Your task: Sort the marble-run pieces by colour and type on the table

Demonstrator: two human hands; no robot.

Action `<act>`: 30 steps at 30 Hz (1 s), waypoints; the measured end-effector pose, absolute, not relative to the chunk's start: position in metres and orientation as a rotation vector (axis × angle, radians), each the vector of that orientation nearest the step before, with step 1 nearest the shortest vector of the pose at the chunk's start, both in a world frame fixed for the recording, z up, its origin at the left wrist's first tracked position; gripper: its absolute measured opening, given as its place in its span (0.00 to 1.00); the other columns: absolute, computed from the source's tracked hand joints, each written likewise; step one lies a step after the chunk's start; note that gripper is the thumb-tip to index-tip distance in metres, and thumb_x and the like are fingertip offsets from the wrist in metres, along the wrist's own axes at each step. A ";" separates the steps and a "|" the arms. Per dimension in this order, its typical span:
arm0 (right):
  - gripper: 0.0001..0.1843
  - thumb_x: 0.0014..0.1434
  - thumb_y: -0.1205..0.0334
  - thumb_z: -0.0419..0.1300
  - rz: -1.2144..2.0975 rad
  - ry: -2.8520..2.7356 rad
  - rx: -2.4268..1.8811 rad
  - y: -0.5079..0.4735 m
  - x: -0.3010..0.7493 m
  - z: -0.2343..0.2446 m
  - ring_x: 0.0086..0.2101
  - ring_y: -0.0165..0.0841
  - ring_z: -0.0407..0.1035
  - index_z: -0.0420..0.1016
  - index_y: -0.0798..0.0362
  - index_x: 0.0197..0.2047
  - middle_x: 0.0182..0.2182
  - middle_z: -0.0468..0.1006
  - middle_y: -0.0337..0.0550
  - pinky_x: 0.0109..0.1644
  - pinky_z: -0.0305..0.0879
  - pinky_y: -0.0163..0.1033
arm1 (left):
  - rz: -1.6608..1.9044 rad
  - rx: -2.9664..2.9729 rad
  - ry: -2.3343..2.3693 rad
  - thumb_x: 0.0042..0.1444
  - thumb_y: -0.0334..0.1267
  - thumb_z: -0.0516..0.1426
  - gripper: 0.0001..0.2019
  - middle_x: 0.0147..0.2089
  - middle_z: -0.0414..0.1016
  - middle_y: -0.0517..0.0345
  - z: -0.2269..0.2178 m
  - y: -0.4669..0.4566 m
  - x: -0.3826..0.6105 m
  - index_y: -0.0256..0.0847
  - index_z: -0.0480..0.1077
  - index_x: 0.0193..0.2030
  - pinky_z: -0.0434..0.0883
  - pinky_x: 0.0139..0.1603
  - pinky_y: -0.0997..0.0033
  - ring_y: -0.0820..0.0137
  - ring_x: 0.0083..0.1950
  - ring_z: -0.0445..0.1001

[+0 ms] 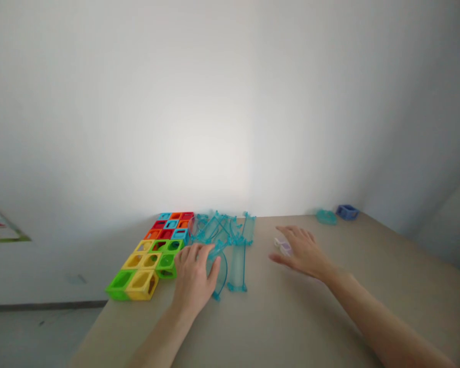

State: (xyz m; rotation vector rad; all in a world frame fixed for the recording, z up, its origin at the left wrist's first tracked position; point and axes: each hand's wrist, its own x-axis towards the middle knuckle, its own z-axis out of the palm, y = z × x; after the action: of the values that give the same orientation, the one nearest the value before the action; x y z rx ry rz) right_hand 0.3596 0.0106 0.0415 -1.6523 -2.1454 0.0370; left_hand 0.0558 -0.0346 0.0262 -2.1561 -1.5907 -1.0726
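Observation:
My left hand hovers at or just over a curved translucent teal track piece, beside the green blocks. Its fingers are loosely bent with the thumb apart, and nothing shows in its grasp. Over the right side of the table, my right hand is open, thumb and fingers spread. Close by its palm is a small white and lilac piece, partly hidden by the hand; whether they touch I cannot tell. Between the hands lies a straight teal track piece.
Several hollow blocks stand in rows at the left: yellow, green, red and light blue. More teal track pieces are heaped by the wall. A round teal piece and a dark blue block sit at the back right of the table.

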 end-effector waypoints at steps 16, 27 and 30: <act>0.35 0.58 0.36 0.46 1.472 -1.106 -0.874 -0.057 0.295 0.051 0.30 0.43 0.74 0.76 0.59 0.46 0.30 0.79 0.51 0.34 0.69 0.45 | -1.508 -2.640 -1.205 0.61 0.34 0.54 0.17 0.43 0.73 0.51 0.031 -0.066 0.078 0.42 0.64 0.57 0.72 0.43 0.68 0.66 0.43 0.73; 0.18 0.67 0.50 0.50 0.968 -1.778 -0.905 -0.079 0.269 0.040 0.26 0.28 0.60 0.72 0.55 0.39 0.26 0.68 0.36 0.29 0.55 0.33 | -1.740 -2.731 -1.508 0.61 0.39 0.53 0.15 0.45 0.78 0.47 0.026 -0.077 0.088 0.38 0.65 0.53 0.74 0.44 0.65 0.61 0.45 0.78; 0.19 0.67 0.50 0.50 0.958 -1.852 -0.888 -0.074 0.276 0.040 0.24 0.26 0.55 0.69 0.55 0.32 0.22 0.62 0.34 0.27 0.50 0.33 | -1.786 -2.789 -1.547 0.60 0.40 0.55 0.09 0.34 0.76 0.53 0.026 -0.077 0.087 0.40 0.68 0.44 0.71 0.35 0.69 0.65 0.34 0.75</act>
State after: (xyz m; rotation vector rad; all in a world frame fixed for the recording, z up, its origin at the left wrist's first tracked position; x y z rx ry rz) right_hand 0.2757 -0.0738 0.0403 -0.8877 -1.8516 0.9578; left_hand 0.0874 -0.0770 0.0262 -2.7894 -1.5472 -1.7856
